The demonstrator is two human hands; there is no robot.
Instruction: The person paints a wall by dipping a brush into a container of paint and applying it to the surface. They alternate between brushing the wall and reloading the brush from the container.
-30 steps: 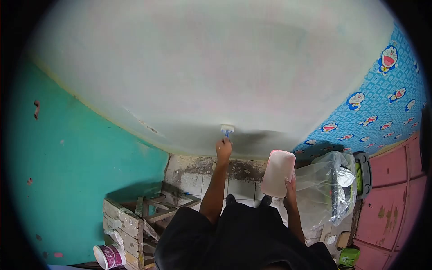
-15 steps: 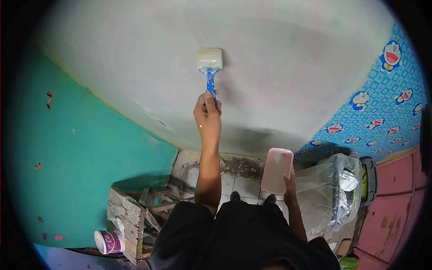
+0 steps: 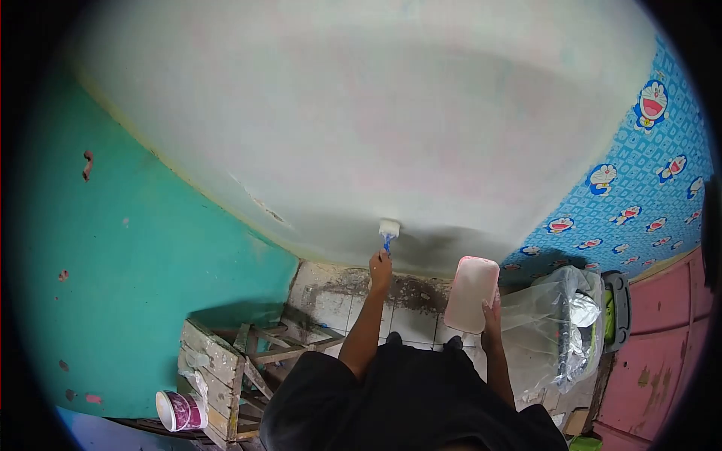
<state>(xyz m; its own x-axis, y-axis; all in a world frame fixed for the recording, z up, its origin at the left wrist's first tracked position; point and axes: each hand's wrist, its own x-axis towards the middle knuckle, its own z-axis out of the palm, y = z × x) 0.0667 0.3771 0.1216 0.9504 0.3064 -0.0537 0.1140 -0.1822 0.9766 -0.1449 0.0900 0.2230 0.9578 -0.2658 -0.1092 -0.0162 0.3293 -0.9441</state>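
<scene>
My left hand (image 3: 380, 268) is closed round the blue handle of a wide paintbrush (image 3: 389, 229). Its pale, paint-coated bristles are against the lower part of the whitish wall (image 3: 361, 135), or very near it. At the right, my right hand (image 3: 491, 316) grips the side of a pink rectangular tray (image 3: 472, 295) with whitish paint in it. Some fingers of that hand are hidden behind the tray.
A wooden stand (image 3: 214, 376) with a paint bucket (image 3: 180, 411) is at lower left, by the green wall (image 3: 150, 263). To the right are a plastic-wrapped item (image 3: 575, 323), blue cartoon wallpaper (image 3: 602, 203) and a pink door (image 3: 658, 338). Tiled floor (image 3: 410, 319) lies below.
My left hand and the paintbrush have moved down the wall, from high up to near its bottom, and slightly right. The tray has shifted slightly right and down in view.
</scene>
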